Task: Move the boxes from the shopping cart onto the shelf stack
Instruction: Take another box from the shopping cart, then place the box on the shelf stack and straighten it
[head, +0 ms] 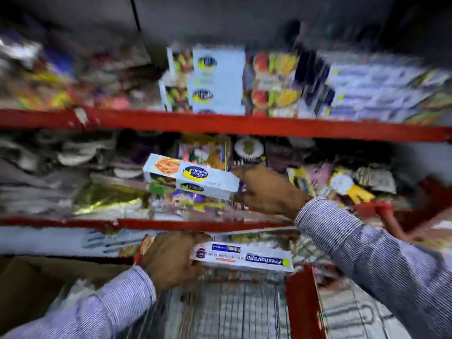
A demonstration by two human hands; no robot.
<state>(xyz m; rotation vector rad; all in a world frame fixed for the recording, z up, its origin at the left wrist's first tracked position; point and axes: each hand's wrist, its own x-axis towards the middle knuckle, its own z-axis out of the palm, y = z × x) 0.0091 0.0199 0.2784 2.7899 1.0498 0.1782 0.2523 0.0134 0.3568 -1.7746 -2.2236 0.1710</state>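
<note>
Box in right hand: I see a white "Healthy wrapp" box (193, 176) held by its right end in my right hand (266, 192), fingers closed around it, carried level in front of the middle shelf and not yet set down.
Box in left hand: my left hand (168, 258) is clamped on the left end of a white-and-blue "Freshwrapp" box (244, 258), held just above the shopping cart (303, 302).
Shelf stack: on the upper shelf (220, 123) a stack of matching white boxes (215, 81) already stands, so some stocking looks done.
Cart contents: the wire floor I can see looks bare, though motion blur hides most of it, so I cannot say whether more boxes remain.
Progress: I judge the job well along; these two boxes still need placing on the stack.
</note>
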